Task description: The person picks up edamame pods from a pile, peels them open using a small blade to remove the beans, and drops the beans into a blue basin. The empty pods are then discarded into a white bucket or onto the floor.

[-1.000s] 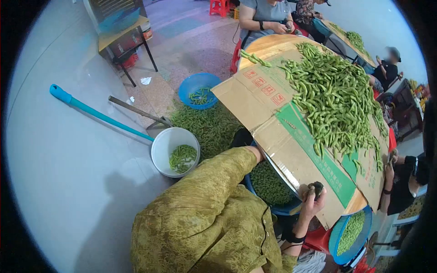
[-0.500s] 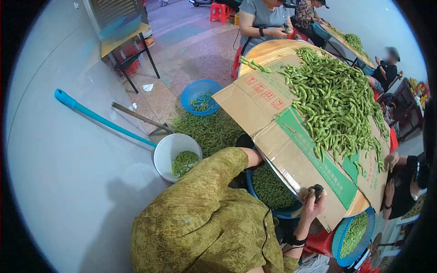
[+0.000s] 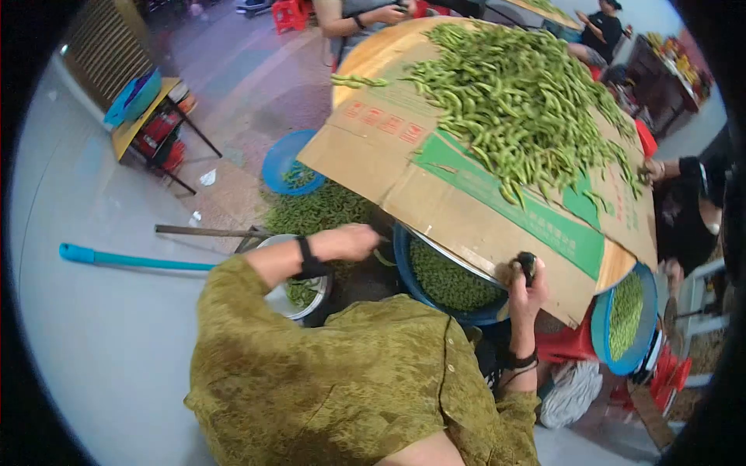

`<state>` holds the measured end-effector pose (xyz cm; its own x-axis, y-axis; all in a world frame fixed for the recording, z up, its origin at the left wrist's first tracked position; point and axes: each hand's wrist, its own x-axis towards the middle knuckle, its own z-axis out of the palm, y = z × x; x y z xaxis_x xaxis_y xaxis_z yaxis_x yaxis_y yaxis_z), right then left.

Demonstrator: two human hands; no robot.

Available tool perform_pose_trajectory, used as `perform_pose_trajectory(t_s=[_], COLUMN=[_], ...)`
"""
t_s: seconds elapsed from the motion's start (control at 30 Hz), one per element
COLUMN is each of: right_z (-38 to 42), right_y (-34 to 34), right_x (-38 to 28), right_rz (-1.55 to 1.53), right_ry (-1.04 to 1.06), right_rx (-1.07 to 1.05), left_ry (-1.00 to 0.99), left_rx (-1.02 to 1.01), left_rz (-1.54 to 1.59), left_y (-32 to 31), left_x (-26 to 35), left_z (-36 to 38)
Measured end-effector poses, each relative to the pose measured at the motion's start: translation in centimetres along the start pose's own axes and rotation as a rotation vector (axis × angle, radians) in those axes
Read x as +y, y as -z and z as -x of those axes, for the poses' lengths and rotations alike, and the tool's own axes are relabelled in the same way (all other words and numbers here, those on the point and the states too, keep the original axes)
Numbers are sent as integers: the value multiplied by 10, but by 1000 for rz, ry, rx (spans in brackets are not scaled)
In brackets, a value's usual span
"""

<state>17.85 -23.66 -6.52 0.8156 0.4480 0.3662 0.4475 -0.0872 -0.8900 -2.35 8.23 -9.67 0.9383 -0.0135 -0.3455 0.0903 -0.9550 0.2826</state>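
Note:
My left hand [image 3: 357,242] is over the floor between the white bucket [image 3: 326,289] and the blue tub of shelled beans [image 3: 454,279]. Its fingers are curled and slightly blurred, and what they hold, if anything, cannot be made out. A single green pod [image 3: 384,258] shows just beside the fingertips. At the near edge of the cardboard [image 3: 466,233], my right hand [image 3: 530,293] is closed around a small dark object [image 3: 528,264]. A large heap of green bean pods [image 3: 521,109] covers the cardboard on the round table.
Pods and husks [image 3: 318,210] lie on the floor near a blue basin [image 3: 280,163]. A blue-handled pole [image 3: 140,258] and a wooden stick [image 3: 206,231] reach toward the bucket. Another blue basin of beans [image 3: 625,314] stands at right. Other people [image 3: 688,210] sit around the table.
My left hand has come out from beneath the table edge and swung left toward the bucket. My right hand keeps its hold on the dark object. The view has shifted.

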Motion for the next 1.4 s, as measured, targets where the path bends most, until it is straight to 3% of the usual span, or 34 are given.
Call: perform_pose_trajectory(t_s=[0.1, 0.2, 0.27, 0.4, 0.43, 0.57, 0.67, 0.73, 0.83, 0.87, 0.93, 1.0, 1.07, 1.23, 1.4], right_z=[0, 0, 0, -1, 0, -1, 0, -1, -4, -3, -2, -4, -4, 4, 12], right_y=[0, 0, 1, 1, 2, 4, 4, 4, 3, -2, -11, -16, -20, -19, -17], right_x=[-8, -9, -4, 6, -5, -5, -16, -17, -30, -37, -44, -35, -32, -49, -51], right_rz=[-14, -47, -30, -32, -114, -159, -241, -212, -367, -369, -484, -518, -656, -900, -1020], right_ry=[-37, -82, -42, 33, -56, 59, -34, -52, -183, -188, -271, -276, -346, -503, -533], right_rx=[-14, -29, -44, -38, -75, -134, -93, -81, -124, -111, -124, -151, -187, -276, -304], left_ry=[102, -168, -234, -289, -258, -201, -219, -228, -231, -241, -257, -252, -157, -143, -145], left_rx=[-188, 106, 294, 631, 688, 786, 880, 845, 616, 605, 679, 602, 176, -32, 2], left_rz=[-192, 155, 362, 81, 51, -235, -165, -173, 146, 142, 435, 542, 1222, 1460, 1507], left_y=[43, 84, 103, 131, 135, 136, 135, 135, 142, 136, 125, 118, 108, 85, 80], left_x=[13, 25, 37, 50, 53, 43, 44, 49, 73, 77, 87, 102, 120, 137, 146], left_z=[31, 18, -17, -117, -139, -198, -204, -193, -153, -146, -132, -117, -100, -86, -82])
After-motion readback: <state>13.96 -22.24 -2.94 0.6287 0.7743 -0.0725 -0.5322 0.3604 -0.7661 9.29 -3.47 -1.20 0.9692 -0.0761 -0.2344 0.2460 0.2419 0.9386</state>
